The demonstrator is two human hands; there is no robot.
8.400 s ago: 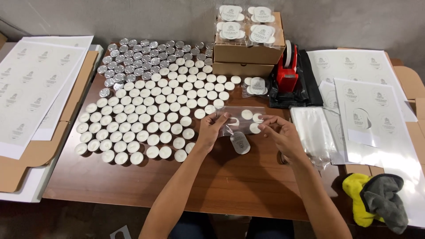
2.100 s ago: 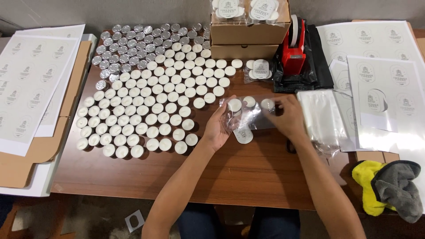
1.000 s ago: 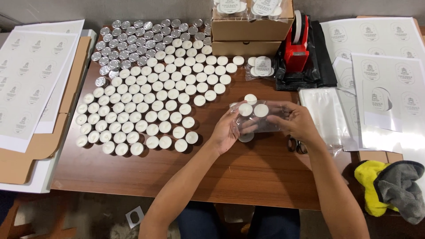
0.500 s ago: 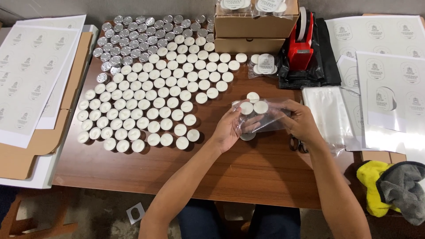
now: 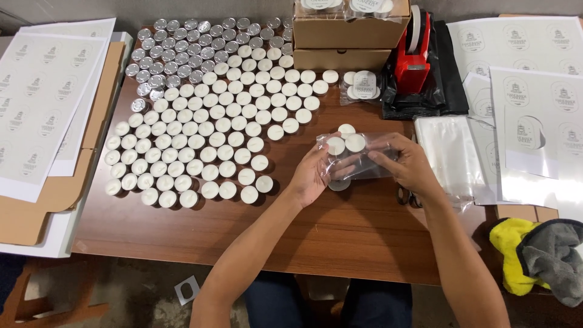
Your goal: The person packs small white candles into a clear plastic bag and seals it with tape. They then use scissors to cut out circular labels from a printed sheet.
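Observation:
My left hand point(image 5: 313, 175) and my right hand point(image 5: 405, 165) both grip a small clear plastic bag point(image 5: 370, 159) just above the brown wooden table point(image 5: 340, 237). The bag holds white tea light candles point(image 5: 345, 143), pushed toward its left end by my left fingers. One more tea light point(image 5: 339, 184) lies on the table under the bag. To the left, several rows of white tea lights point(image 5: 206, 143) cover the table; the silver-cupped ones point(image 5: 182, 51) sit at the far left back.
Two cardboard boxes point(image 5: 349, 42) stand at the back. Right of them are a red tape dispenser point(image 5: 413, 58), a packed candle bag point(image 5: 362, 85), a stack of clear bags point(image 5: 448, 155) and sticker sheets point(image 5: 537, 91). More sheets point(image 5: 45, 97) lie left; yellow and grey cloths point(image 5: 540, 255) lower right.
The bag with its candles stays between my hands near the same spot. My fingers have shifted along it, bunching the candles toward the left end.

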